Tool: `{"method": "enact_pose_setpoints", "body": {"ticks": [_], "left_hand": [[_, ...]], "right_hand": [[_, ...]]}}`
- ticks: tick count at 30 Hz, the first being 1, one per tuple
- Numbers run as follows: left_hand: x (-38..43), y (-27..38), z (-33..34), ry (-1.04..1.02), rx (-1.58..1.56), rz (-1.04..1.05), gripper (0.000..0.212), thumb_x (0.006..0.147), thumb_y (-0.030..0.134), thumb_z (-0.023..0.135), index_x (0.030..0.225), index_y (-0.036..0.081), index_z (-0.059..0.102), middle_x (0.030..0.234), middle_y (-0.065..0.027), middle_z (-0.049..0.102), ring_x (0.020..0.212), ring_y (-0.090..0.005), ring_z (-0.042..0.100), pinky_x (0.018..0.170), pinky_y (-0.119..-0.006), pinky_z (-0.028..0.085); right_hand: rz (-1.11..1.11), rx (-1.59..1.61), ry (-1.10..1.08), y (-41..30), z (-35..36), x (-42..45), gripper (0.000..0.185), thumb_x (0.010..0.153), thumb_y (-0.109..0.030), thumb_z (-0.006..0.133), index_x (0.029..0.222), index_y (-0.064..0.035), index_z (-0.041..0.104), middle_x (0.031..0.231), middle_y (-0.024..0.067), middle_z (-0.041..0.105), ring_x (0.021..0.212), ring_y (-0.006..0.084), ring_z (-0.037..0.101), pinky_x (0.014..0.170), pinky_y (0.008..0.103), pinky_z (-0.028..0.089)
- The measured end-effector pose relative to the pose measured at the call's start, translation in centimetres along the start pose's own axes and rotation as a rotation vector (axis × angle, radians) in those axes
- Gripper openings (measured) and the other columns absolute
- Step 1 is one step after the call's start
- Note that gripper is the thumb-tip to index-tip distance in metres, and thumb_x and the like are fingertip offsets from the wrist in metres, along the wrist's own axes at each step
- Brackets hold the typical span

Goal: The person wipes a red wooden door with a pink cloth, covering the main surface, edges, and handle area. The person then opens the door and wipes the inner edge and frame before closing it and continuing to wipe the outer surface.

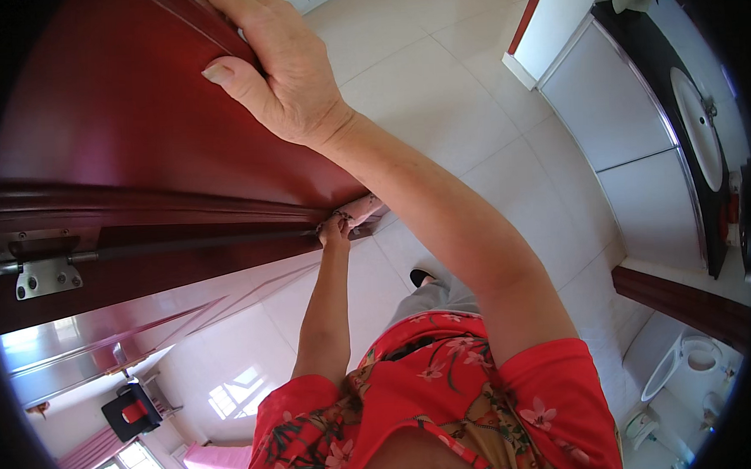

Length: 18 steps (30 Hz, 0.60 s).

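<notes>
A dark red wooden door [161,130] fills the upper left of the view. My right hand [283,70] grips the door's far edge, thumb on the near face and fingers over the edge. Lower down, my left hand [334,228] holds a pinkish cloth [360,210] against the bottom part of the door near its hinge-side edge; part of the cloth is hidden behind the door and my fingers. A metal hinge [48,264] joins the door to its frame at the far left.
A washbasin [697,130] in a black counter stands over pale cabinets [606,102] at the right. A toilet [662,373] is at the lower right. A black chair [130,412] stands by a window at the lower left. Pale tiles [433,96] cover the floor.
</notes>
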<state>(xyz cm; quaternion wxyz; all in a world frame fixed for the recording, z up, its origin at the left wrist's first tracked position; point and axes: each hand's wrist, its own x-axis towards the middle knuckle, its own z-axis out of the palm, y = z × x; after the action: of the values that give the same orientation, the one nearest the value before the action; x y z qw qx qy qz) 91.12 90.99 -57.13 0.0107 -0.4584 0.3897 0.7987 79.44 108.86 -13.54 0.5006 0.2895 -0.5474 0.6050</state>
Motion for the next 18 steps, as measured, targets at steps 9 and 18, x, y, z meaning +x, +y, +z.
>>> {"method": "enact_pose_setpoints", "body": {"ticks": [9,18], "left_hand": [[-16.1,7.6,6.5,-0.363,-0.302,0.093,0.033,0.086,0.011,0.056,0.114,-0.004,0.058,0.117,-0.0173,0.062,0.112,-0.0315,0.059,0.099,-0.047,0.051],[-24.3,12.0,9.9,-0.613,-0.353,0.115,0.045,0.092,0.021,0.056,0.129,-0.003,0.049,0.133,-0.0166,0.052,0.128,-0.0314,0.047,0.110,-0.050,0.037]], "right_hand": [[0.042,-0.047,0.005,0.2,-1.1,0.1,0.051,0.089,-0.042,0.067,0.127,-0.0108,0.057,0.117,0.0113,0.062,0.106,0.0330,0.057,0.088,0.0414,0.050],[0.086,0.120,-0.070,0.5,-1.7,0.6,0.047,0.092,-0.040,0.064,0.128,-0.0091,0.057,0.119,0.0110,0.063,0.111,0.0316,0.056,0.093,0.0401,0.048]]}}
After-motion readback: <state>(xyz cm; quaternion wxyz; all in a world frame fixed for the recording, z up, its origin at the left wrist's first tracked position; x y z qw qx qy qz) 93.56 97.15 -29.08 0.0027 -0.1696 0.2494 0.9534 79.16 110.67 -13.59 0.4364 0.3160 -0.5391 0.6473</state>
